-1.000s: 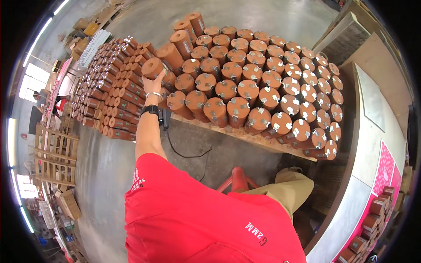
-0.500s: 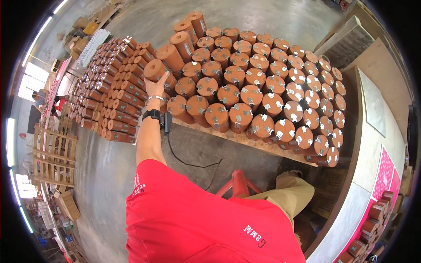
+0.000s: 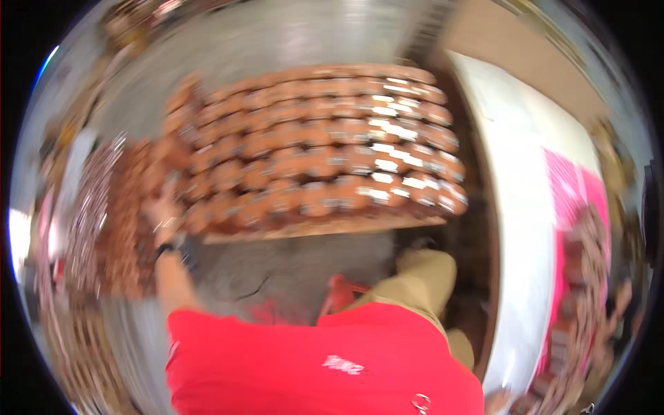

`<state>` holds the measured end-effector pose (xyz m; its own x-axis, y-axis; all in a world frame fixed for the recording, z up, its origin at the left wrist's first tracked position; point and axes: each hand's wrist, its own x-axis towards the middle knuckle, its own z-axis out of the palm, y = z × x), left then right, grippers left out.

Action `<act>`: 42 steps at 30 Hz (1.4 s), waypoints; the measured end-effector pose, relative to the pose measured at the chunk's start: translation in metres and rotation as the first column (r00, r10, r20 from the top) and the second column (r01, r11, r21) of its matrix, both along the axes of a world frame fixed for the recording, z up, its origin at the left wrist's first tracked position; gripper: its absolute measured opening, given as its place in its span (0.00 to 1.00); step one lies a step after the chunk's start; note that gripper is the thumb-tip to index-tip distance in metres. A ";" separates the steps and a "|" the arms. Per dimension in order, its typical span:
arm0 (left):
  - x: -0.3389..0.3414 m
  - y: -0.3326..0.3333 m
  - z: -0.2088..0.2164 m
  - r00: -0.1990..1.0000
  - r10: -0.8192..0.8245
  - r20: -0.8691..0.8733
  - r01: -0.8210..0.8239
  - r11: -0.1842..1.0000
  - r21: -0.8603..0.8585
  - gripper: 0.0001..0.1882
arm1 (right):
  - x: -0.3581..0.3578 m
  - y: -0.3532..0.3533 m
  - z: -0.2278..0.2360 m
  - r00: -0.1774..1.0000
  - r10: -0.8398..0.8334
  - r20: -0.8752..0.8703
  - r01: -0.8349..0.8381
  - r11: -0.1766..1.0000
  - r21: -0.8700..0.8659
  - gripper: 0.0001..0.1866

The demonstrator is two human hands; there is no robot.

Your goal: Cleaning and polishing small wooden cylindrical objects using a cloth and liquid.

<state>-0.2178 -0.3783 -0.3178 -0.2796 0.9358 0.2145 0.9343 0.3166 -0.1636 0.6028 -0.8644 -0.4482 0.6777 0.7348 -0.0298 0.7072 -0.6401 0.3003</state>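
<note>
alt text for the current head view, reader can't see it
Blurred fisheye view: a person's left hand is at the left end of packed rows of reddish-brown cylinders; blur hides its grip. The person wears a red shirt; a pale worktop runs along the right.

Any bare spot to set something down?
Pale tabletop, between its dark edge and the pink sheet; blur may hide small things. Floor also shows between the cylinders and shirt. Crowded: among the cylinders and around the left hand.
</note>
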 end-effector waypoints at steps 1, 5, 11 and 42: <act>0.000 -0.008 0.005 0.998 -0.070 0.002 0.070 0.997 0.037 0.32 | 0.019 -0.043 0.038 0.974 -0.030 0.223 0.030 1.000 0.001 0.17; -0.022 -0.015 0.020 0.796 -0.071 0.601 -0.305 0.810 0.500 0.29 | -0.022 0.021 0.102 0.901 -0.405 -0.155 0.433 0.809 0.399 0.15; 0.222 0.123 0.040 0.403 -0.628 0.666 0.165 0.766 0.622 0.26 | -0.046 0.015 0.118 0.886 -0.407 -0.222 0.437 0.572 0.694 0.11; 0.850 -0.035 0.065 -0.359 -0.197 0.912 0.925 0.055 0.376 0.50 | -0.064 0.017 0.122 0.856 -0.365 -0.367 0.506 0.441 0.741 0.11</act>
